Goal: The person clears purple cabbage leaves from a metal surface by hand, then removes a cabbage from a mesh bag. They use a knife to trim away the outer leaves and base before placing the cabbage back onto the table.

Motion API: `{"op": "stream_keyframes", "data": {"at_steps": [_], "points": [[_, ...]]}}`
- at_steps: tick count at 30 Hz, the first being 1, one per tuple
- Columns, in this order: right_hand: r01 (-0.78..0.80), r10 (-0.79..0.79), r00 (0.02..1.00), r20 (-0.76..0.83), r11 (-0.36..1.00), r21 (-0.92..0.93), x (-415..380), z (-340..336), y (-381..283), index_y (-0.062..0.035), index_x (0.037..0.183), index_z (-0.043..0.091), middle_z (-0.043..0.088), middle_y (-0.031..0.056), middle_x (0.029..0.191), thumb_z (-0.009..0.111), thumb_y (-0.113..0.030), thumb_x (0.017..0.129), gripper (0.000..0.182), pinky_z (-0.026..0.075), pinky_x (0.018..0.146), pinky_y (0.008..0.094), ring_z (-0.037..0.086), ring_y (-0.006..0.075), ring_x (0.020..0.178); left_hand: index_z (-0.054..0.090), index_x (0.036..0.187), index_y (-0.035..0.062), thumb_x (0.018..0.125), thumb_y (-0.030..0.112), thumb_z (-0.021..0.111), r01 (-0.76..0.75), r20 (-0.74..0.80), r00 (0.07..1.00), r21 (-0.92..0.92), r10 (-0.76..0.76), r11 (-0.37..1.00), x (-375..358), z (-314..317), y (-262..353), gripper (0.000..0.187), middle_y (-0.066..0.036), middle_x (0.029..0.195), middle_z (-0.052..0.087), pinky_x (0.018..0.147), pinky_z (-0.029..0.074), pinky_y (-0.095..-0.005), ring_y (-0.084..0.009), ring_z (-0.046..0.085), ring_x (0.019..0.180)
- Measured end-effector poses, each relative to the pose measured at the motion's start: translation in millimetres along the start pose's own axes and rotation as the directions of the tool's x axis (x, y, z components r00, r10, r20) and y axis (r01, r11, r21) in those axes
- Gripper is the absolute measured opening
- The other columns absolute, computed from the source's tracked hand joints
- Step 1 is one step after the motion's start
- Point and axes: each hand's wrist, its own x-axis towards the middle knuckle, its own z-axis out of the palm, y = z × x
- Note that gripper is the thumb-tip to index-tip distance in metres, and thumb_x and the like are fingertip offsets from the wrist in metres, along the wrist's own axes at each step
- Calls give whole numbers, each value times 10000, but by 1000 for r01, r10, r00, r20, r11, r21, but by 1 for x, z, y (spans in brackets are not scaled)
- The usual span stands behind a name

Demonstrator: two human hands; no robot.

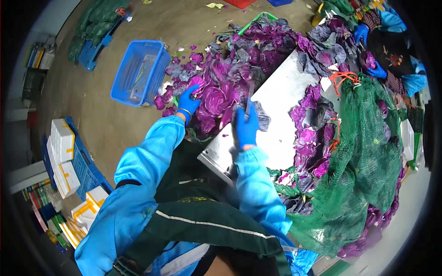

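Observation:
My left hand (189, 102) is in a blue glove, its thumb and fingers curved against purple leaves at the left side of a red cabbage (214, 101). The fingertips are partly lost among the leaves. My right hand (247, 125), also gloved in blue, is closed around a knife (250, 94) whose pale blade points up and is smeared by motion. A dark loose leaf (262, 117) lies beside that hand on the metal tabletop (278, 115). Beyond both hands spreads a heap of red cabbage leaves (258, 50).
A blue plastic crate (120, 76) stands on the floor at the left. Green mesh sacks (363, 170) with orange ties and cabbages cover the right side. Across the table, a co-worker's gloved hand (377, 70) holds a cabbage. White foam boxes (64, 142) sit at far left.

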Motion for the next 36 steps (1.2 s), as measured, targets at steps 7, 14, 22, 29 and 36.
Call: {"op": "stream_keyframes", "data": {"at_steps": [7, 14, 22, 29, 36], "points": [[-240, -5, 939, -345, 710, -662, -51, -145, 5, 13, 1392, 325, 457, 236, 1342, 627, -192, 859, 646, 396, 991, 386, 485, 337, 1215, 646, 1089, 60, 659, 32, 671, 180, -3, 983, 246, -185, 952, 40, -9, -113, 432, -148, 1035, 645, 869, 482, -338, -252, 621, 956], [-423, 101, 748, -656, 834, -354, -33, -40, -10, -30, 1408, 317, 359, 175, 1429, 725, -236, 798, 762, 351, 1023, 384, 411, 282, 1257, 611, 1142, 42, 708, 34, 672, 68, 300, 945, 201, -128, 977, 95, -56, -181, 438, -142, 1082, 630, 905, 463, -334, -251, 603, 1000], [-124, -21, 891, -454, 950, -285, 77, 134, 20, -60, 1033, 637, 617, 130, 1094, 640, 18, 781, 264, 453, 923, 335, 599, 258, 1023, 603, 1183, 73, 781, 90, 690, -51, 454, 890, 199, -46, 979, 135, -90, -148, 412, -146, 1180, 587, 979, 415, -348, -275, 547, 1118], [-353, 275, 932, -238, 839, -415, 91, 131, 239, -17, 1438, 213, 444, 256, 1336, 857, -232, 614, 1067, 389, 1004, 385, 472, 321, 1213, 338, 1422, 293, 588, 489, 811, -494, 719, 695, 471, 7, 731, 207, 9, -165, 979, -192, 1519, 121, 1074, 264, -538, -471, 145, 1361], [-241, 295, 953, 75, 882, -404, -14, 234, 381, -60, 1478, 48, 232, 238, 1472, 858, -330, 553, 1258, 266, 1103, 402, 248, 390, 1358, 244, 1443, 338, 548, 579, 780, -589, 896, 300, 444, -327, 675, 151, 25, -290, 1071, -102, 1538, 93, 984, 272, -692, -431, 96, 1383]]}}
